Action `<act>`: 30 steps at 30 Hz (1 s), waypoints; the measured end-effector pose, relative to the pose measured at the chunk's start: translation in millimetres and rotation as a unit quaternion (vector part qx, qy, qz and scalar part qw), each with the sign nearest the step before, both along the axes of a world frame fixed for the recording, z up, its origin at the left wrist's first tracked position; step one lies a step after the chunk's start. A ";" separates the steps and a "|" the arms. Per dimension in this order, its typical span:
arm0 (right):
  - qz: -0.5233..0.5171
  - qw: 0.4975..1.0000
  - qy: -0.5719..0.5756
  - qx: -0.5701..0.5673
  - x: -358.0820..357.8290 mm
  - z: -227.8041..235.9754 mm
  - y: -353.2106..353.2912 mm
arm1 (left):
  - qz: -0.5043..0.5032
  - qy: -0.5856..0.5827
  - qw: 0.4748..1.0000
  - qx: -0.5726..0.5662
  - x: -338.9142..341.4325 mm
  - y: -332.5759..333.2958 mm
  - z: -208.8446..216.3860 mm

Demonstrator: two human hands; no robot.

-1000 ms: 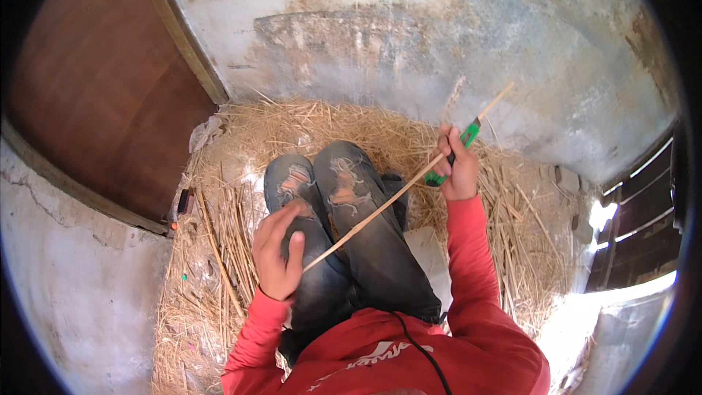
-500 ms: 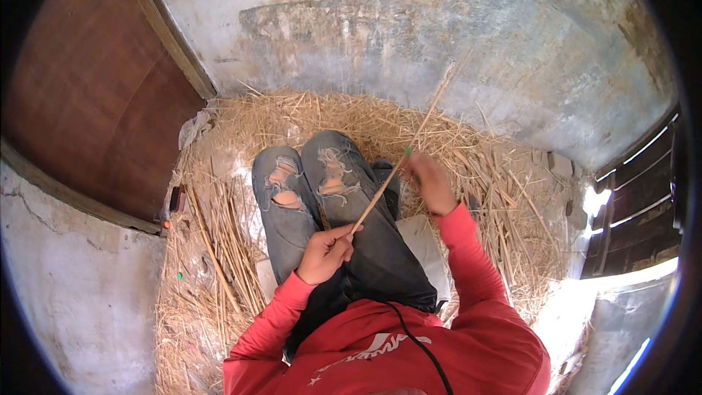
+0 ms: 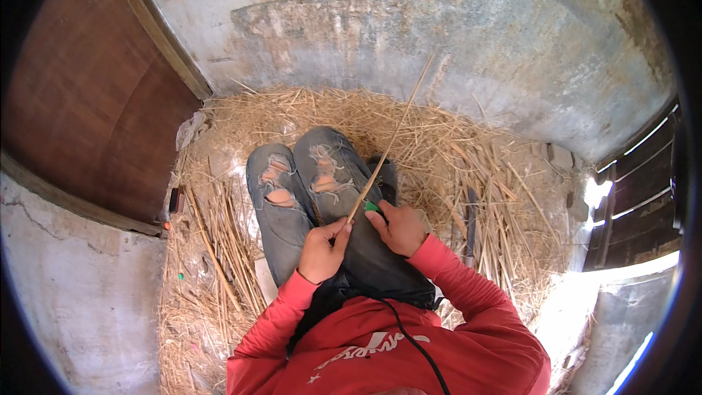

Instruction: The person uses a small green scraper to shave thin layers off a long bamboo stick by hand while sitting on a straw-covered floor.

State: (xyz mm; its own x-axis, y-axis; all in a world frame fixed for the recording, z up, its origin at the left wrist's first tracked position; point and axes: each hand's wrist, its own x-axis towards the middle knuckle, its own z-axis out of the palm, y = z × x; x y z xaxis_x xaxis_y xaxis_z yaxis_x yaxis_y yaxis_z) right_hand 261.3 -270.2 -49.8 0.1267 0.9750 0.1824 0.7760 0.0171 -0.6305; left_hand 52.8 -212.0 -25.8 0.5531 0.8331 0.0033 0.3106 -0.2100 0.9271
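Observation:
A long thin cane-like stick (image 3: 395, 135) slants from my lap up and to the right, over the straw. My left hand (image 3: 322, 251) pinches its near end between thumb and fingers, above my jeans. Close beside it, my right hand (image 3: 401, 230) is closed on a small green object (image 3: 372, 207), only part of which shows at the thumb. That object lies against or very near the stick; which of the two I cannot tell. Both hands rest over my right thigh.
Loose straw (image 3: 292, 102) covers the ground. Bundled stalks (image 3: 223, 241) lie at left, more stalks (image 3: 504, 219) at right. A dark, long flat blade-like piece (image 3: 471, 223) lies near my right arm. A plastered wall (image 3: 329, 36) and brown door (image 3: 88, 88) close the space.
My right hand has come back along the stick toward my left hand, bringing the green object with it. The stick's far end has swung a little to the left.

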 end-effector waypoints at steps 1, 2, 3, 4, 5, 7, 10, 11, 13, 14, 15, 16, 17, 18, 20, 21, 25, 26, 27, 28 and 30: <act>0.004 1.000 0.000 0.004 0.4 -2.3 1.4 | -0.001 -0.004 1.000 0.004 0.2 0.2 2.1; 0.009 1.000 0.000 0.007 0.3 -6.0 1.6 | -0.001 -0.008 1.000 0.006 0.8 -0.6 3.4; 0.013 1.000 -0.001 0.009 -0.2 -8.8 1.7 | -0.002 -0.012 1.000 0.008 1.2 -1.0 3.9; 0.010 1.000 -0.007 0.013 -1.2 -9.9 2.6 | 0.000 -0.012 1.000 0.003 1.6 -0.7 2.9; 0.006 1.000 -0.015 0.017 -1.4 -10.2 4.3 | 0.002 -0.013 1.000 -0.003 3.2 -0.2 0.4; -0.009 0.999 -0.030 0.020 -4.5 -12.5 8.8 | 0.003 -0.015 1.000 -0.012 3.8 1.2 -3.8; -0.043 0.998 -0.047 0.009 -9.7 -19.4 11.5 | -0.006 -0.016 1.000 -0.025 -0.3 0.7 -7.7; -0.050 0.998 -0.047 0.009 -10.7 -20.4 13.6 | -0.010 -0.015 1.000 -0.023 -5.1 -0.9 -7.8; -0.056 0.997 -0.046 0.000 -10.8 -19.4 14.3 | -0.010 -0.022 0.999 -0.040 -10.5 -5.6 -9.0; -0.055 0.998 -0.041 -0.009 -13.2 -19.0 13.0 | -0.006 -0.028 0.998 -0.059 -14.4 -8.7 -9.5; -0.053 0.998 -0.036 -0.018 -15.1 -18.9 11.9 | -0.002 -0.033 0.996 -0.079 -17.0 -11.5 -9.2; -0.052 0.998 -0.043 -0.016 -16.3 -19.0 11.9 | 0.000 -0.037 0.996 -0.085 -19.0 -14.1 -8.0; -0.051 0.997 -0.051 -0.013 -16.1 -18.6 13.2 | 0.001 -0.043 0.995 -0.091 -20.0 -16.0 -5.3; -0.049 0.997 -0.059 -0.010 -16.2 -18.5 14.1 | 0.003 -0.048 0.994 -0.097 -21.1 -17.7 -4.2; -0.043 0.996 -0.072 0.001 -15.0 -21.9 13.0 | 0.011 -0.057 0.990 -0.132 -25.1 -21.5 -6.5; -0.040 0.996 -0.078 0.006 -12.9 -25.2 11.7 | 0.015 -0.061 0.987 -0.150 -28.5 -24.7 -8.1; -0.366 0.923 -0.092 -0.081 121.8 -53.7 34.1 | -0.035 -0.048 0.966 -0.253 -96.1 -63.0 5.1; -0.327 0.944 -0.049 0.003 132.0 -38.7 33.3 | -0.020 -0.046 0.961 -0.274 -110.9 -70.2 4.8; -0.288 0.954 -0.010 0.078 136.5 -26.7 27.7 | -0.008 -0.044 0.952 -0.304 -116.7 -73.5 4.2; -0.270 0.959 0.004 0.086 128.4 -14.5 21.7 | -0.002 -0.072 0.949 -0.307 -115.6 -75.3 2.8; -0.231 0.965 0.031 0.118 112.4 14.8 29.4 | 0.008 -0.137 0.945 -0.298 -94.0 -59.0 -2.5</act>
